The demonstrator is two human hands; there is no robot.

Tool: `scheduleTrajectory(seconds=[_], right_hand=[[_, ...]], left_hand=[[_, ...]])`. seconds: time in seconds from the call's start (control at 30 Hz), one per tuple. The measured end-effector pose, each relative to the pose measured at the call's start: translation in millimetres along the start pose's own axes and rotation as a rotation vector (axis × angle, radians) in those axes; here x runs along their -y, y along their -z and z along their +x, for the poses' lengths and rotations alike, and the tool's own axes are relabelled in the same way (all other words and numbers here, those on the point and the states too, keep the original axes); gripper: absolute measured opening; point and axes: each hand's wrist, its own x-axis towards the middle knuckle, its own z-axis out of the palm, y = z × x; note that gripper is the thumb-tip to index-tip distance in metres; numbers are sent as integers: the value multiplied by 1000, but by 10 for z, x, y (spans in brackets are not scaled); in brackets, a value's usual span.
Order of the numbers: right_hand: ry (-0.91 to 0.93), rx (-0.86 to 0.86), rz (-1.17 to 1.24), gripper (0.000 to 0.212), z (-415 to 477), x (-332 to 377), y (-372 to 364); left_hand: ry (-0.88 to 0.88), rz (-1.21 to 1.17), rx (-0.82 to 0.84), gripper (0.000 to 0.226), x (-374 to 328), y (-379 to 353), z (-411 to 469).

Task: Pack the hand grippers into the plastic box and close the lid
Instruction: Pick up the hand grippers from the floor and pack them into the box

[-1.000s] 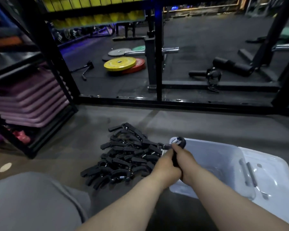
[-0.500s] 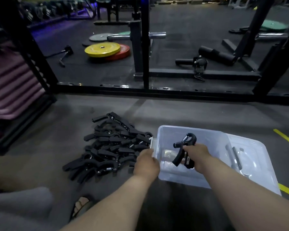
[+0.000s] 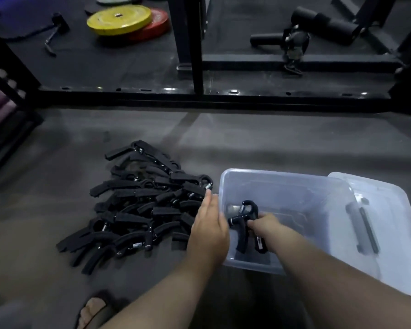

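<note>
Dozens lying in a pile of hand grippers [image 3: 138, 210] on the grey floor [image 3: 271, 143], just left of the plastic box [image 3: 282, 174], nearest pieces almost at its left wall. Black handles crossed over one another, silver springs showing here and there.

Inside the box, close to its left and near walls: one hand gripper [image 3: 246, 217], black, looped head and spring turned toward the far wall, handles pointing back at the near wall. Grasped by the right hand [image 3: 265, 224], fingers [image 3: 253, 225] clenched round the handles, forearm reaching in over the near rim. Impossible to tell whether resting on the box bottom or held just above it.

At the box's left rim: left hand [image 3: 209, 231], released, fingers [image 3: 208, 199] straight and close together, holding nothing, tips pointing at the nearest spring of the pile; touching it or not, cannot tell.

Lid [image 3: 394, 210] off, lying flat just right of the box, edge against the right wall, a dark bar [image 3: 365, 230] along it.

Beyond the box's far side: black rack frame [image 3: 199, 97] across the floor, then a yellow weight plate [image 3: 119, 20] overlapping a red weight plate [image 3: 158, 26], well apart from the box. On the near side of the box, off to the left: a sandalled foot [image 3: 93, 307].
</note>
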Motion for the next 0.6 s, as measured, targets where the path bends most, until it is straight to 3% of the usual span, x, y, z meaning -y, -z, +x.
scheduleTrajectory(seconds=[0.1, 0.2, 0.27, 0.4, 0.5, 0.6], right_hand=[[-15, 26, -222, 36, -383, 170, -15], [-62, -108, -479, 51, -447, 230, -31], [-50, -140, -472, 49, -506, 368, -76], [388, -431, -142, 27, -872, 659, -145], [809, -508, -87, 30, -1243, 701, -232], [1029, -356, -322, 48, -1376, 642, -481]], left_hand=[[5, -22, -4, 52, 0, -30, -23], [-3, -40, 8, 51, 18, -26, -5], [-2, -37, 4, 52, 23, -28, 4], [-17, -46, -32, 59, 28, -45, -10], [4, -178, -51, 60, 74, 19, -1], [369, -408, -320, 63, 196, 188, -1]])
